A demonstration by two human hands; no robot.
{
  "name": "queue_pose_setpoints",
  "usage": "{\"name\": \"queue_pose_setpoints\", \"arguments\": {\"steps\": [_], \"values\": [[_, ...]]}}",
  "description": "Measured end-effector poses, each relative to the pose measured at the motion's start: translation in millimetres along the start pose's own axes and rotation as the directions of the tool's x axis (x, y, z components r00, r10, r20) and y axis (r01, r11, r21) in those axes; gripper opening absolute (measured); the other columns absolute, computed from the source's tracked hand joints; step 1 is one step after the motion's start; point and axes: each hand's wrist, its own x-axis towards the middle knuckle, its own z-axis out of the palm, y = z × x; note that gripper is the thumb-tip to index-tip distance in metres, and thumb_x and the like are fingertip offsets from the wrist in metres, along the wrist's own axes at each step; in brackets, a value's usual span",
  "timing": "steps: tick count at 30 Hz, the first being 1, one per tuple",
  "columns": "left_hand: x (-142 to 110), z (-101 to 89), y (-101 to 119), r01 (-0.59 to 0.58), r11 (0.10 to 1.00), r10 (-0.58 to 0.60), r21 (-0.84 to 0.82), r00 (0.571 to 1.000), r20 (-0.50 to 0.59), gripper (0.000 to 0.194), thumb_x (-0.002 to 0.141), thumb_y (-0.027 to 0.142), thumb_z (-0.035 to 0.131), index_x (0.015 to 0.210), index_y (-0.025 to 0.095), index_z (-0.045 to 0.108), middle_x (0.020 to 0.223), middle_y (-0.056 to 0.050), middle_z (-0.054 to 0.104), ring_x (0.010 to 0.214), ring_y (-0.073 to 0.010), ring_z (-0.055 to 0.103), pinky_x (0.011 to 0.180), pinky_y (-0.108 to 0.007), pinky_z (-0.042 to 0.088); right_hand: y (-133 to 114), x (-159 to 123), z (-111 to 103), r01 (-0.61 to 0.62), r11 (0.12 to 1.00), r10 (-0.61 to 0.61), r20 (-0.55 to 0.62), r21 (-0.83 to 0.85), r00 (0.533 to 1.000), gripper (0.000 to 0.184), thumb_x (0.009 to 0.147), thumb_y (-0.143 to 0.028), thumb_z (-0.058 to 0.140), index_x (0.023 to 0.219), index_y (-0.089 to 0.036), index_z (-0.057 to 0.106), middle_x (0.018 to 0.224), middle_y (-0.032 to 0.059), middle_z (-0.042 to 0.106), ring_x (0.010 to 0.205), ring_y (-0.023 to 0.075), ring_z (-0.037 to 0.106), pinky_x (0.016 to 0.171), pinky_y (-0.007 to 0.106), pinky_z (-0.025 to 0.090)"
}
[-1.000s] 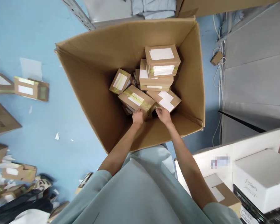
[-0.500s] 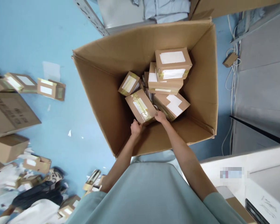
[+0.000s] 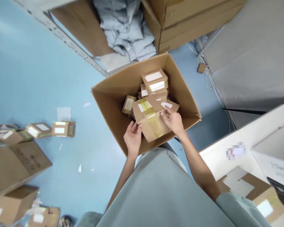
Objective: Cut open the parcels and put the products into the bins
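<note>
A small taped cardboard parcel with a white label is held above the near rim of a large open carton. My left hand grips its near left corner, fingers closed on the edge. Its right side is held by my right hand, fingers curled over the top. Several more labelled parcels lie stacked inside the carton at its far right.
Small parcels and paper scraps lie on the blue floor at left, with bigger cartons at the lower left. Shelving with folded cloth and cartons stands behind. A white bench with parcels is at right.
Both hands have lifted one taped parcel out of the pile and up toward me. The view has pulled back and higher, so the carton looks smaller.
</note>
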Motion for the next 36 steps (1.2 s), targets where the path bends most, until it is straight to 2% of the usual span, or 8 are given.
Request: {"name": "queue_pose_setpoints", "arguments": {"steps": [3, 6, 13, 17, 21, 26, 31, 36], "values": [[-33.0, -11.6, 48.1, -0.221, 0.973, 0.223, -0.061, 0.974, 0.029, 0.06, 0.102, 0.04, 0.082, 0.157, 0.021, 0.065, 0.142, -0.011, 0.081, 0.134, -0.0295, 0.079, 0.117, -0.046, 0.067, -1.9, -63.2, -46.5, 0.038, 0.99, -0.008, -0.215, 0.134, 0.976, 0.053, 0.108, -0.043, 0.066, 0.159, -0.03, 0.071, 0.133, 0.0053, 0.085, 0.119, 0.0322, 0.081, 0.111, 0.046, 0.063], [-70.7, -5.2, 94.5, -0.431, 0.897, 0.439, -0.098, 0.894, 0.088, 0.065, 0.103, 0.041, 0.083, 0.162, 0.028, 0.062, 0.147, -0.007, 0.079, 0.134, -0.0296, 0.079, 0.12, -0.048, 0.065, 8.4, -123.9, -80.4, 0.028, 0.984, 0.046, -0.404, 0.176, 0.914, 0.046, 0.107, -0.043, 0.066, 0.149, -0.031, 0.079, 0.127, 0.0058, 0.086, 0.112, 0.0302, 0.081, 0.109, 0.045, 0.064], [-188.2, 71.1, 139.7, -0.726, 0.676, 0.706, -0.128, 0.586, 0.398, 0.066, 0.106, 0.034, 0.077, 0.169, 0.033, 0.055, 0.153, -0.005, 0.076, 0.137, -0.03, 0.077, 0.122, -0.05, 0.064, 85.5, -271.8, -148.1, -0.108, 0.971, 0.233, -0.747, 0.213, 0.622, 0.04, 0.108, -0.037, 0.064, 0.142, -0.03, 0.083, 0.129, 0.0074, 0.086, 0.112, 0.0299, 0.08, 0.107, 0.048, 0.065], [-274.4, 137.1, 122.9, -0.761, 0.62, 0.682, -0.19, 0.403, 0.61, 0.069, 0.108, 0.032, 0.073, 0.173, 0.033, 0.05, 0.155, -0.006, 0.074, 0.135, -0.03, 0.078, 0.121, -0.049, 0.065, 154.1, -379.8, -170.0, -0.202, 0.958, 0.274, -0.854, 0.202, 0.442, 0.04, 0.111, -0.037, 0.06, 0.144, -0.03, 0.082, 0.13, 0.009, 0.086, 0.115, 0.0311, 0.08, 0.106, 0.05, 0.066], [-363.4, 194.2, 85.4, -0.772, 0.595, 0.595, -0.221, 0.239, 0.768, 0.07, 0.105, 0.029, 0.074, 0.171, 0.035, 0.053, 0.153, -0.004, 0.075, 0.131, -0.0314, 0.08, 0.12, -0.052, 0.065, 218.4, -489.7, -165.4, -0.35, 0.91, 0.331, -0.9, 0.225, 0.283, 0.038, 0.113, -0.039, 0.059, 0.14, -0.031, 0.084, 0.13, 0.0085, 0.086, 0.119, 0.0318, 0.08, 0.107, 0.052, 0.068], [-449.6, 233.9, 21.3, -0.717, 0.658, 0.44, -0.231, 0.117, 0.89, 0.068, 0.103, 0.02, 0.074, 0.167, 0.035, 0.06, 0.152, 0.001, 0.076, 0.134, -0.0296, 0.079, 0.118, -0.048, 0.067, 277.2, -585.7, -139.0, -0.431, 0.834, 0.43, -0.895, 0.345, 0.115, 0.037, 0.111, -0.043, 0.06, 0.133, -0.029, 0.087, 0.128, 0.009, 0.087, 0.109, 0.0303, 0.082, 0.101, 0.051, 0.071], [-506.2, 260.1, -29.0, -0.674, 0.702, 0.348, -0.23, 0.043, 0.937, 0.068, 0.102, 0.015, 0.072, 0.167, 0.032, 0.06, 0.151, 0.0, 0.076, 0.134, -0.0267, 0.079, 0.12, -0.049, 0.065, 326.5, -644.7, -124.6, -0.452, 0.781, 0.501, -0.865, 0.432, 0.038, 0.038, 0.109, -0.042, 0.059, 0.128, -0.027, 0.088, 0.125, 0.011, 0.088, 0.114, 0.0315, 0.082, 0.107, 0.054, 0.068], [-539.7, 294.8, -43.8, -0.732, 0.601, 0.359, -0.32, -0.111, 0.927, 0.072, 0.106, 0.016, 0.069, 0.173, 0.033, 0.051, 0.161, -0.003, 0.07, 0.145, -0.025, 0.071, 0.125, -0.045, 0.061, 371.0, -689.7, -109.0, -0.509, 0.706, 0.592, -0.805, 0.492, 0.043, 0.038, 0.106, -0.045, 0.063, 0.123, -0.023, 0.089, 0.118, 0.0139, 0.088, 0.106, 0.0326, 0.081, 0.1, 0.05, 0.067]]}}
